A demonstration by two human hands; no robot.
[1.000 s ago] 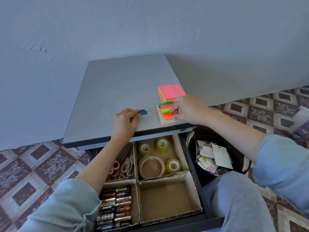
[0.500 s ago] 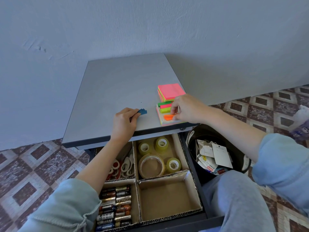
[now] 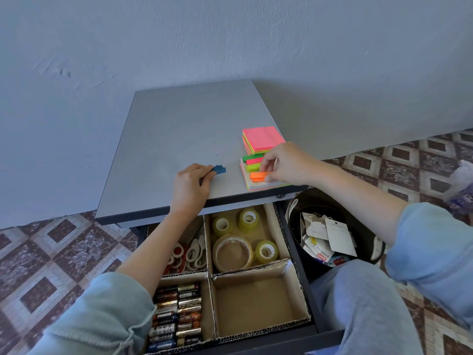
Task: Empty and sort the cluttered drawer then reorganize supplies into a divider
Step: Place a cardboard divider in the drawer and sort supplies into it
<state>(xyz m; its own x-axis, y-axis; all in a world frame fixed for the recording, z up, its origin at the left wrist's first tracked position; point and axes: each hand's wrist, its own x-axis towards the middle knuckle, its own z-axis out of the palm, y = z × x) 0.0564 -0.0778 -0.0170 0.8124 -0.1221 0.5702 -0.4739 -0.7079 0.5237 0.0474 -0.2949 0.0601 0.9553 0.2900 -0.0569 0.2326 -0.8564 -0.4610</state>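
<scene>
Little had moved in that second: the right hand [image 3: 288,166] had only resettled, its fingers [image 3: 266,163] pinching the small orange sticky flags [image 3: 257,176] at five o'clock on the grey tabletop [image 3: 192,129]. The left hand [image 3: 189,188] still pinched the small blue paper flags [image 3: 219,169] at their nine o'clock. To my eye sorting continued, and the brown cardboard divider [image 3: 210,274] kept its five-o'clock compartment unfilled.

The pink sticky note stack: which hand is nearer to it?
Right. The right hand, pinching orange flags, is just in front of the pink sticky note stack; the left hand is farther left, holding blue flags.
</scene>
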